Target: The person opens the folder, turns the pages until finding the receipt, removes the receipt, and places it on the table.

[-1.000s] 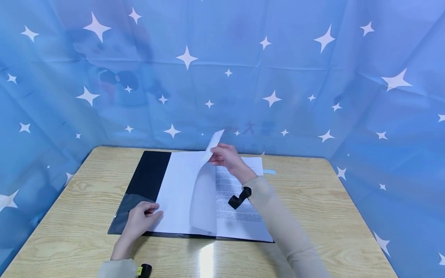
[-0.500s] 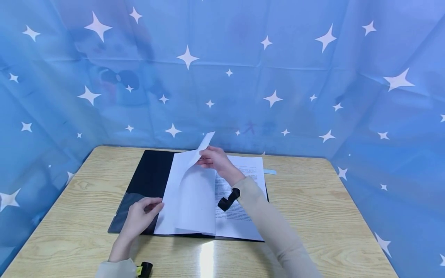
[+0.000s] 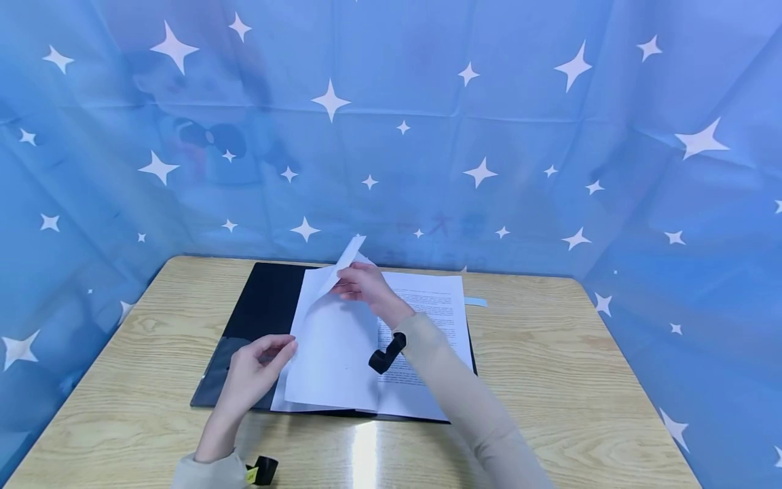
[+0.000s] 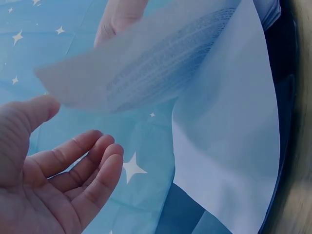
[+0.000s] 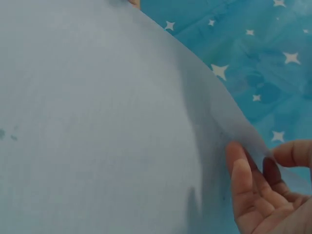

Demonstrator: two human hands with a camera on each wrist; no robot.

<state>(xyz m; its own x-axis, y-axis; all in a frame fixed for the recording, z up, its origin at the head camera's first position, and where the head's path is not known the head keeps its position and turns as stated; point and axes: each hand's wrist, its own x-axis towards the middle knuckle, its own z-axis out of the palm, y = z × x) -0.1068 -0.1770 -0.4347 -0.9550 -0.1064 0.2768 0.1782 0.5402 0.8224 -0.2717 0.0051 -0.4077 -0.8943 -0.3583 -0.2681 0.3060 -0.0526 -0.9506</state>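
Starry blue cloth (image 3: 391, 156) behind the wooden table (image 3: 550, 353), and the black folder (image 3: 269, 299) lies open on it! The right hand (image 3: 366, 285) pinches a lifted page (image 3: 332, 360); its sleeve (image 3: 470, 401) hides part of the printed sheet (image 3: 436, 302). Left hand (image 3: 256, 367) loose, gripping nothing, by the page's edge, contact hard to judge; the left wrist view catches print (image 4: 170, 58) underneath, the head view only its blank back
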